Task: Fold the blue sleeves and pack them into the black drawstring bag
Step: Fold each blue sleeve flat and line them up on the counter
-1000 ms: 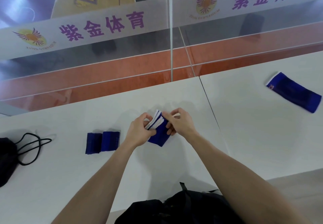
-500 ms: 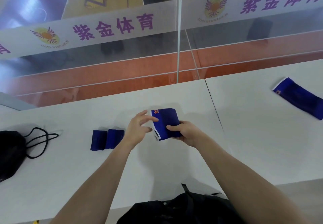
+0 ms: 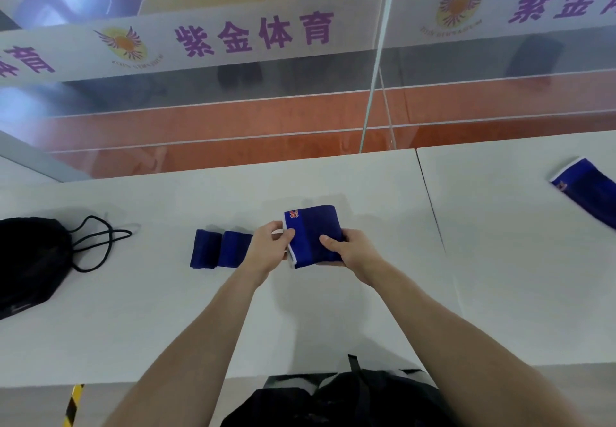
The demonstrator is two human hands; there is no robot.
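A long white tabletop (image 3: 133, 310) is seen under both forearms, with a seam to another white tabletop (image 3: 500, 260) out beyond the right hand. Past the fingertips a clear glass partition (image 3: 300, 103) is crossed by a frosted band printed with purple characters (image 3: 253, 36); what lies behind it is blurred by reflections.

Far to the left of the left hand, the black drawstring fabric bag (image 3: 30, 260) lies on the table, cut off by the picture's edge, with its black cord (image 3: 110, 232) looped out towards the hands. Whether its mouth is open cannot be made out. Close to the body, between the elbows, a dark bundle of fabric (image 3: 333, 400) is cropped by the lower edge and cannot be identified.

Well to the right of the right hand, an unfolded blue fabric sleeve with white trim (image 3: 586, 193) is only partly in view. Just left of the left hand, touching or nearly touching its knuckles, two small folded blue sleeves (image 3: 220, 248) lie side by side.

Between the hands a folded blue sleeve with a white edge and a small orange emblem (image 3: 311, 233) is held. Its white edge is pinched by the left hand (image 3: 270, 250) between thumb and curled fingers. Its near right corner is gripped by the right hand (image 3: 353, 250), thumb laid on top and fingers hidden underneath. Whether this held sleeve touches the table cannot be told. Both arms are extended forward, wrists angled inward.
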